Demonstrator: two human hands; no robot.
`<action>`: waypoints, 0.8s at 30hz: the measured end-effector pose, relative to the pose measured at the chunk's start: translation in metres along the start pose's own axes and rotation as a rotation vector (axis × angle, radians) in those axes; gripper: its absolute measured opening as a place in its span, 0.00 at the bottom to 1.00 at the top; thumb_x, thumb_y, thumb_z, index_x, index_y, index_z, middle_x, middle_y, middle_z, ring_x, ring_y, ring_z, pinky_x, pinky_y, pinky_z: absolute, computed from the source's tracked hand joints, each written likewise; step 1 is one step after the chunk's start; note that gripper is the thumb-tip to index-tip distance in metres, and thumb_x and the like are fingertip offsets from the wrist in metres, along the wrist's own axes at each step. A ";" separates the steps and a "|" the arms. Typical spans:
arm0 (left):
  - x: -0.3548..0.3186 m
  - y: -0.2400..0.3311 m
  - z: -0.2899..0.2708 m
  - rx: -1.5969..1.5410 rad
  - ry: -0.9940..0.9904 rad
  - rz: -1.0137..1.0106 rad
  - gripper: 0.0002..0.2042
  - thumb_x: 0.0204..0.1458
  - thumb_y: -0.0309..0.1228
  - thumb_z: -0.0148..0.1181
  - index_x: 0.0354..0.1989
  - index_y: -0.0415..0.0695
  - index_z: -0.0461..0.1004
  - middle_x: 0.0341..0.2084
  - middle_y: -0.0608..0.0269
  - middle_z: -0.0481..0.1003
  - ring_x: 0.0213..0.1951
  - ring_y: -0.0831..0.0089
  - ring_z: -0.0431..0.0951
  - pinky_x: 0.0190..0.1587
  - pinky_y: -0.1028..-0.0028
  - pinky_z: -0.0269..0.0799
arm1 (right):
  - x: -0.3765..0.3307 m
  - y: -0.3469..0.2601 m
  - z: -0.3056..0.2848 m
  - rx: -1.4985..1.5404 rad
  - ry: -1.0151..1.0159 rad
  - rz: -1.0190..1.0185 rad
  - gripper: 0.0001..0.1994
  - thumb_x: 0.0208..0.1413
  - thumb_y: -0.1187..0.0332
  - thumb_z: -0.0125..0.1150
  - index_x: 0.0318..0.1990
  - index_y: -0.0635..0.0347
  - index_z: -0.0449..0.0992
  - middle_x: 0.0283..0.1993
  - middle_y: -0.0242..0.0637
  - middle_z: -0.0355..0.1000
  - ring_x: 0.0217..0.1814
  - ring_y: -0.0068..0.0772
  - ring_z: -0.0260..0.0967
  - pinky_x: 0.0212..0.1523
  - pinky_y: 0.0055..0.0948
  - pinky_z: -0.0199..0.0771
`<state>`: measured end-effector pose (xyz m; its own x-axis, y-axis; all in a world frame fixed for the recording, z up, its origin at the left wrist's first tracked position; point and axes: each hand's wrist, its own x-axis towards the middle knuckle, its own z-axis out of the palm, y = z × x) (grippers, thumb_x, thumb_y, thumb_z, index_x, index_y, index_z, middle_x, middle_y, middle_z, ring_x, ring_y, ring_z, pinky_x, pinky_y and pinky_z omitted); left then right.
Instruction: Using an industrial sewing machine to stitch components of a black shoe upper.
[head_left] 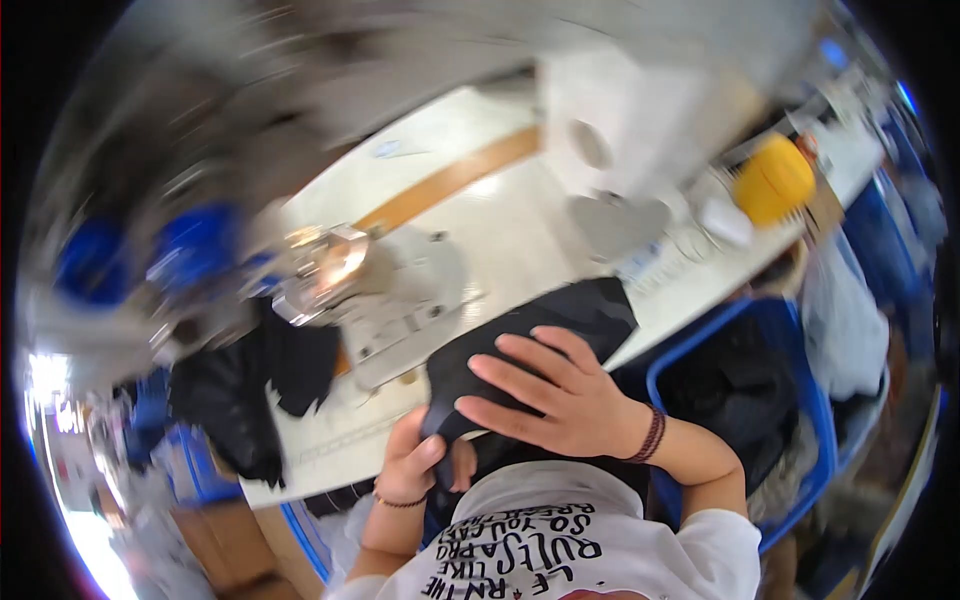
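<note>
Head view is showing a black cloth (572,304) lying on a white table (655,305), at the edge nearest the person. The left hand (408,460) is pinching the cloth's near left corner between thumb and fingers. The right hand (560,392) is resting flat on top, its fingers spreading wide and pointing left. Ahead and to the left, a shiny machine part (325,265) is standing, blurring, beside blue spools (200,240). Dark fabric (225,405) is hanging at the table's left end. A blue-rimmed basket (822,430) is holding more dark material on the right.
</note>
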<state>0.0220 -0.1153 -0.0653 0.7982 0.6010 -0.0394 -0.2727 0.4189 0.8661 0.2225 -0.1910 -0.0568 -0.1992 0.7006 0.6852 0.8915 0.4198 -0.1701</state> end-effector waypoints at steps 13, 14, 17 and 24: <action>0.011 0.049 -0.057 0.816 0.290 0.405 0.10 0.51 0.29 0.55 0.40 0.38 0.69 0.40 0.57 0.72 0.42 0.69 0.72 0.44 0.74 0.67 | 0.099 0.033 0.001 0.040 -0.106 -0.364 0.19 0.41 0.71 0.53 0.46 0.48 0.74 0.53 0.40 0.65 0.52 0.43 0.62 0.53 0.44 0.60; 0.015 0.055 -0.074 1.141 0.442 0.491 0.11 0.46 0.27 0.60 0.38 0.40 0.70 0.41 0.55 0.71 0.44 0.66 0.71 0.46 0.72 0.67 | 0.105 0.035 0.001 0.037 -0.106 -0.377 0.20 0.41 0.72 0.53 0.46 0.47 0.74 0.52 0.40 0.65 0.51 0.43 0.63 0.52 0.44 0.60; 0.023 0.048 -0.140 1.633 0.710 0.594 0.12 0.38 0.26 0.63 0.33 0.42 0.70 0.41 0.52 0.71 0.43 0.59 0.72 0.47 0.69 0.66 | 0.116 0.042 0.023 -0.009 -0.143 -0.312 0.20 0.38 0.73 0.56 0.45 0.53 0.74 0.50 0.43 0.66 0.53 0.46 0.61 0.55 0.45 0.59; 0.032 0.048 -0.163 1.522 0.545 0.125 0.13 0.33 0.28 0.63 0.29 0.42 0.69 0.28 0.55 0.69 0.39 0.55 0.68 0.44 0.64 0.65 | 0.106 0.034 0.045 -0.045 -0.059 -0.213 0.21 0.38 0.74 0.55 0.45 0.48 0.76 0.53 0.35 0.67 0.52 0.39 0.63 0.49 0.33 0.63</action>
<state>-0.0527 0.0352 -0.1057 0.4474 0.8739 0.1901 0.7031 -0.4750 0.5292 0.2138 -0.0767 -0.0216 -0.4072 0.6320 0.6594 0.8438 0.5365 0.0069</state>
